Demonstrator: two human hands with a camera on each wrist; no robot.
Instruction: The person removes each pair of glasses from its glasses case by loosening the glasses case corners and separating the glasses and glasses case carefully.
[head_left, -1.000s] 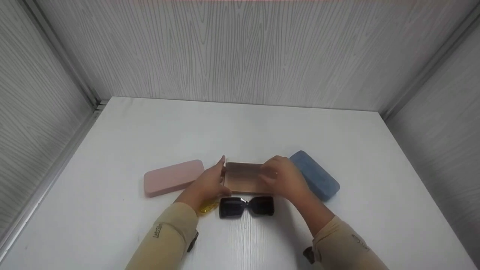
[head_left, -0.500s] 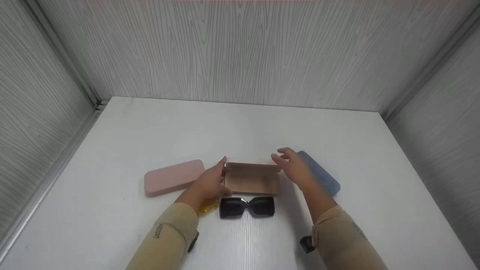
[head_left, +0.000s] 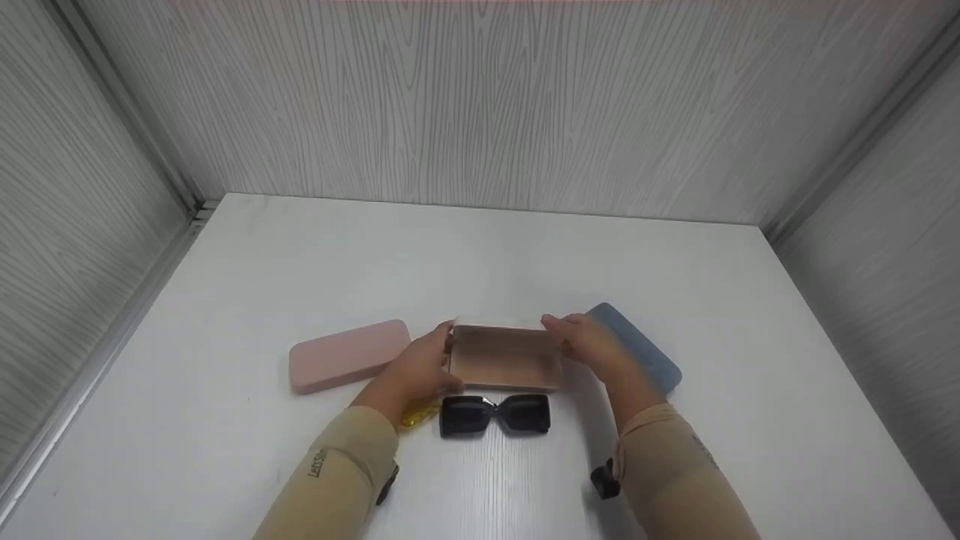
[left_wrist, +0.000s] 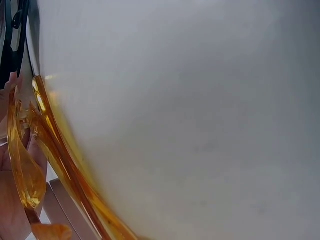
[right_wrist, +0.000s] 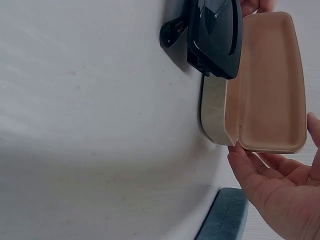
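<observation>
An opened glasses case (head_left: pixel 505 365) with a tan lining lies in the middle of the table, its lid (right_wrist: pixel 274 82) raised in the right wrist view. My left hand (head_left: pixel 421 366) grips the case's left end, thumb at the front. At the other end, my right hand (head_left: pixel 594 346) holds the lid's edge between thumb and fingers. Black sunglasses (head_left: pixel 495 415) lie just in front of the case, lenses toward me. Amber-framed glasses (left_wrist: pixel 60 150) sit under my left wrist, mostly hidden from the head view.
A closed pink glasses case (head_left: pixel 349 356) lies left of my left hand. Beyond my right hand is a blue case (head_left: pixel 637 349), set at a slant and partly covered by the hand. Wood-grain panels (head_left: pixel 480 105) wall the white table (head_left: pixel 480 255) at the back and sides.
My right hand has come out of the case's inside, lifted away to the right, then come down onto the lid's right edge. The left hand stays on the left end.
</observation>
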